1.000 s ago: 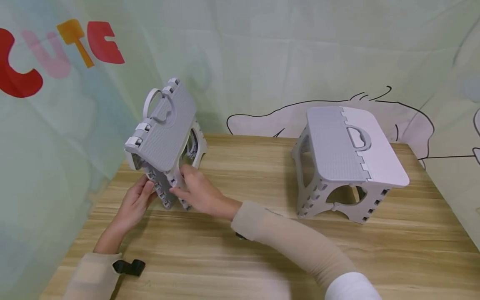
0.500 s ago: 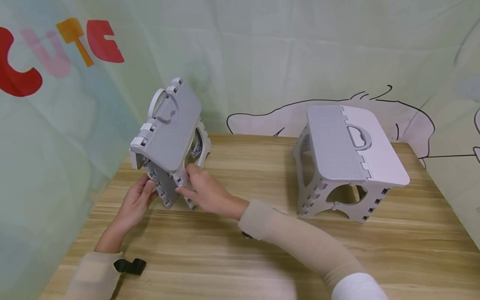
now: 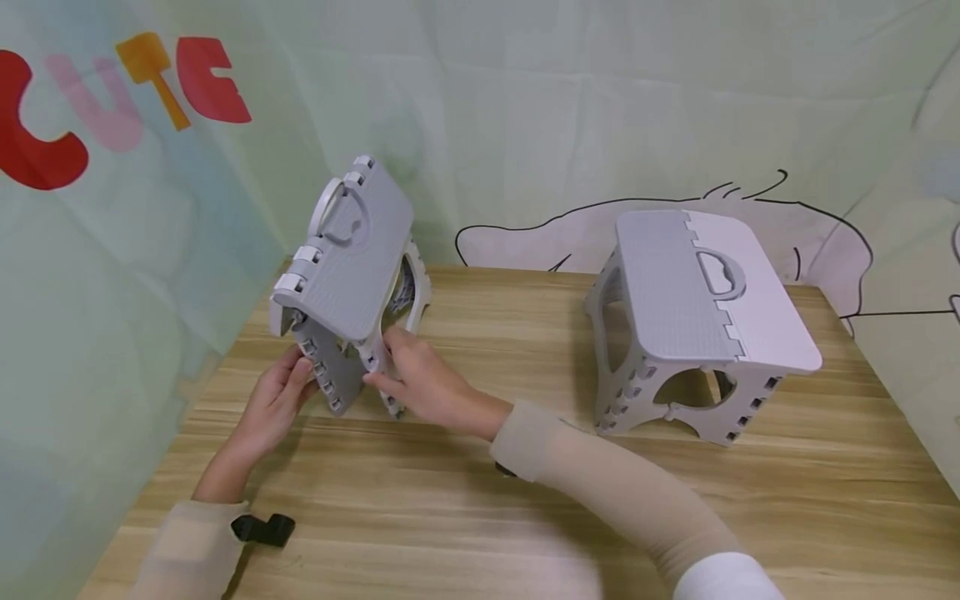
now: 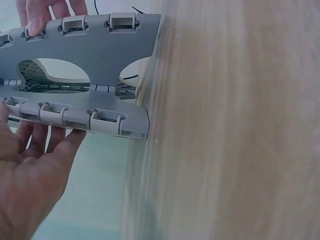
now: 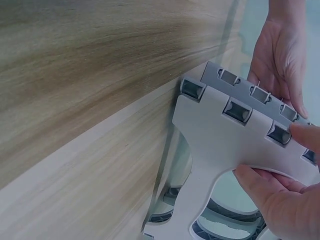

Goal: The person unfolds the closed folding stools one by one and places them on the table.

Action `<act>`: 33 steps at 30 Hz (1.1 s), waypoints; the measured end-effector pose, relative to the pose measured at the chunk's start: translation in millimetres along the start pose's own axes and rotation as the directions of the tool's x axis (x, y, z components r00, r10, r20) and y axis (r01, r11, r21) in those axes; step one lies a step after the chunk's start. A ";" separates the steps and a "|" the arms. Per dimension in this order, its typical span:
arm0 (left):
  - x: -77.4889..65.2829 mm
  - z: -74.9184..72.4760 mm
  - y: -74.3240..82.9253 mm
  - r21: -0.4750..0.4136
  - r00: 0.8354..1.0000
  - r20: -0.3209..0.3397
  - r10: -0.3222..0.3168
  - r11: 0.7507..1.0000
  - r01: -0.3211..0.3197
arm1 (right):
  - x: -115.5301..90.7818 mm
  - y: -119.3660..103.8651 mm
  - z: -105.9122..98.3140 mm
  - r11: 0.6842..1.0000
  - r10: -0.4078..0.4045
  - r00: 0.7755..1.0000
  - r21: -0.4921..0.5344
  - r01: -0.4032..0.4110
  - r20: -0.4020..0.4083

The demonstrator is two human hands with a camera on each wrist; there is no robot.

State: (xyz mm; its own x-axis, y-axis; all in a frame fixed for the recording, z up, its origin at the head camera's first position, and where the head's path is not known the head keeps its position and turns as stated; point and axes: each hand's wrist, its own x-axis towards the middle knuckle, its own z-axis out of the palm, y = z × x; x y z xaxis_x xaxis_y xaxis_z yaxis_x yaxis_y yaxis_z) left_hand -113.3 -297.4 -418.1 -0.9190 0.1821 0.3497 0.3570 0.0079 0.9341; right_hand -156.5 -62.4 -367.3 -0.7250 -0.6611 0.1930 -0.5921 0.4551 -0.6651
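Observation:
A grey and white folding stool [image 3: 360,258] stands half folded on the left of the table, its seat halves bent up into a ridge with the carry handle on top. My left hand [image 3: 273,400] holds the hinged edge of its grey leg panel [image 4: 75,75], thumb on the near side and fingers behind. The right hand [image 3: 427,379] grips the white leg panel [image 5: 215,135]; in the right wrist view its fingers hook into the cutout while the thumb presses near the hinges. A gap shows between the two panels.
To the right a second folding stool [image 3: 690,292] stands fully unfolded, its seat flat. Both are on a wood-grain table [image 3: 420,517]. A printed cloth [image 3: 510,125] hangs behind and along the left side.
The right hand has drawn the white leg panel to the right, and the seat has shifted right with it. The gap between the leg panels is wider. My left hand has hardly moved.

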 end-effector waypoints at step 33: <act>0.1 -0.2 2.4 0.056 1.000 -0.016 -0.024 0.998 0.024 | -15.8 9.0 -13.9 1.000 -0.018 1.000 0.012 0.018 -0.008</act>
State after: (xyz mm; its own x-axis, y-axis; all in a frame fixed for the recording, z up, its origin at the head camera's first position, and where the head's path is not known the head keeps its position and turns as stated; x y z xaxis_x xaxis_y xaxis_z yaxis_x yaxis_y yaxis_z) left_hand -112.5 -297.6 -415.9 -0.9298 0.1659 0.3287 0.3432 0.0671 0.9369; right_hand -155.3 -39.6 -366.3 -0.7172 -0.6645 0.2100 -0.6006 0.4364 -0.6700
